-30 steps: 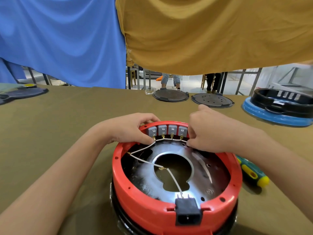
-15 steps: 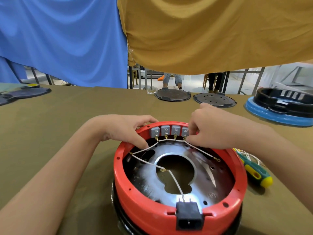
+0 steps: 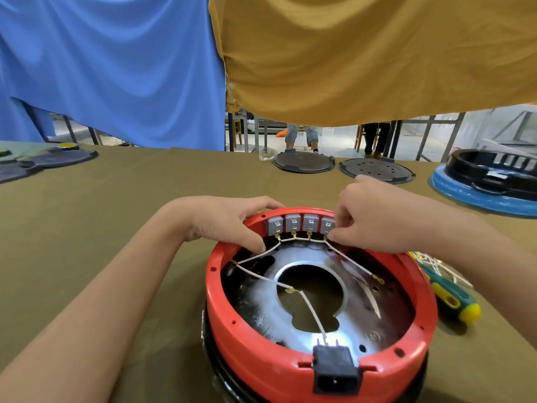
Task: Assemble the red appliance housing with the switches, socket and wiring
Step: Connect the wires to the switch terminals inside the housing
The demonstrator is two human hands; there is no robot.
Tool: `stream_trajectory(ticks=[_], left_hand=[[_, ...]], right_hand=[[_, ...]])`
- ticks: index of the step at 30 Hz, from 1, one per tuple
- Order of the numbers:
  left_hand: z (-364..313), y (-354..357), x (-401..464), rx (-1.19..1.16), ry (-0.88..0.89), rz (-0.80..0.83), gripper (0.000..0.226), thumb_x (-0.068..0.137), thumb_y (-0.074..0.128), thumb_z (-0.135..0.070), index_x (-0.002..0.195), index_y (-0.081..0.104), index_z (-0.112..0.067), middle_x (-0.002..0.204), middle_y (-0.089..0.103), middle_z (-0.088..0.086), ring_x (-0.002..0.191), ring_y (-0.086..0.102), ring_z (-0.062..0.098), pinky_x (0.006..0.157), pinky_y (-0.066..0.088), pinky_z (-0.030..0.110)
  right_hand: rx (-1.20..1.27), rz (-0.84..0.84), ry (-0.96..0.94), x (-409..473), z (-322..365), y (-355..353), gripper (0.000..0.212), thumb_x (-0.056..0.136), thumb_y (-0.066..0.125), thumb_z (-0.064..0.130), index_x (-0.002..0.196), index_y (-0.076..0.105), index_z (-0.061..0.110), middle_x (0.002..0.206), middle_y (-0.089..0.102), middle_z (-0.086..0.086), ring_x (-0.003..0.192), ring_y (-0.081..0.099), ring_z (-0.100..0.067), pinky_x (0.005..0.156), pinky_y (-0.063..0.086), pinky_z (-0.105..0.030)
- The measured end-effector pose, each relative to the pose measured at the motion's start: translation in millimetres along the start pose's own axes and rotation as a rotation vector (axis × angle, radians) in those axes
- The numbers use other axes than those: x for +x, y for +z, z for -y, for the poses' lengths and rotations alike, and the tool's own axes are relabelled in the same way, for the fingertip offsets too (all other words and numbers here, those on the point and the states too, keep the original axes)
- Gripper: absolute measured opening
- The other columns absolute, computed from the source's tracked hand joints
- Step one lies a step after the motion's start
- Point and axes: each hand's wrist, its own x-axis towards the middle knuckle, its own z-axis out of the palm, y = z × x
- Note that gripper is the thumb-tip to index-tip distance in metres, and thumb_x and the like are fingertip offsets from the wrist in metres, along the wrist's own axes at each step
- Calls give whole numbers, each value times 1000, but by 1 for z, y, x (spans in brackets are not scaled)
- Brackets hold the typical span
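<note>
Left hand (image 3: 229, 225) grips red housing (image 3: 261, 362) rim; right hand (image 3: 374, 219) fingers apparently pinching white wire (image 3: 348, 258) at switches (image 3: 302, 223).

I am looking across my olive-covered worktop (image 3: 116, 199) to where a blue cloth (image 3: 110, 68) and a mustard cloth (image 3: 363, 53) are hanging side by side, daylight is brightening the pale floor (image 3: 328, 141) beneath them, and metal frame legs (image 3: 424, 135) are standing there.
</note>
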Motion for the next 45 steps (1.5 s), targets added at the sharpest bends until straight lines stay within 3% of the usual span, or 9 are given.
stream_trajectory(ticks=[3, 5, 9, 15, 21, 31, 34, 39, 45], left_hand=[[0, -1, -1, -45, 19, -1, 69, 79, 73, -27, 139, 41, -43, 125, 66, -3, 105, 70, 18, 94, 56, 41], [2, 0, 1, -38, 24, -4, 65, 84, 77, -24, 137, 43, -42, 123, 67, -6, 106, 69, 13, 95, 56, 38], [4, 2, 3, -41, 23, 4, 57, 87, 76, -19, 131, 48, -42, 115, 69, -10, 100, 70, 9, 86, 58, 28], [2, 5, 6, -23, 54, -84, 37, 91, 70, -28, 124, 57, -37, 111, 70, -7, 96, 71, 12, 87, 58, 35], [-4, 8, 11, 105, 170, -283, 27, 87, 74, -31, 112, 66, -37, 101, 68, -13, 88, 70, 11, 86, 58, 39], [-4, 11, 15, 169, 210, -328, 27, 88, 73, -30, 113, 66, -36, 99, 68, -11, 82, 70, 12, 86, 57, 41], [-2, 7, 12, 83, 207, -286, 32, 88, 74, -28, 117, 66, -35, 102, 70, -11, 88, 71, 14, 88, 57, 42], [1, 2, 10, -51, 192, -279, 29, 91, 70, -28, 118, 64, -38, 111, 69, -15, 98, 70, 7, 88, 59, 38], [2, 1, 10, -106, 204, -316, 26, 92, 68, -22, 113, 67, -37, 111, 70, -15, 100, 69, 8, 89, 58, 40]], right_hand=[[70, -32, -2, 3, -6, -2, 20, 89, 65, 37, 80, 76, 22, 68, 67, 14, 76, 60, -2, 74, 53, -24], [89, -44, -24, 5, -8, -1, 16, 87, 68, 34, 79, 76, 23, 53, 58, 17, 61, 56, 2, 65, 48, -17], [51, -117, -57, 9, -13, 5, 10, 86, 70, 36, 82, 66, 28, 74, 54, 14, 79, 48, -3, 64, 35, -14], [127, -57, -13, 13, -14, 16, 44, 87, 66, 50, 123, 52, 29, 113, 54, 5, 102, 56, -16, 91, 49, -36], [124, -108, -29, 17, -11, 32, 26, 91, 60, 45, 104, 60, 23, 93, 66, 3, 82, 59, -19, 74, 50, -37], [50, -158, -26, 21, -11, 36, 26, 94, 56, 47, 92, 59, 21, 78, 60, 4, 69, 56, -14, 57, 42, -30], [106, -144, -17, 20, -13, 34, 26, 93, 57, 49, 96, 64, 24, 80, 63, 5, 72, 58, -14, 61, 42, -30], [357, -74, 10, 20, -26, 21, 29, 96, 52, 46, 112, 69, 29, 103, 69, 12, 90, 65, -8, 82, 52, -28], [393, -47, 42, 21, -42, 8, 21, 91, 60, 41, 109, 68, 35, 94, 65, 22, 89, 61, 2, 78, 49, -19]])
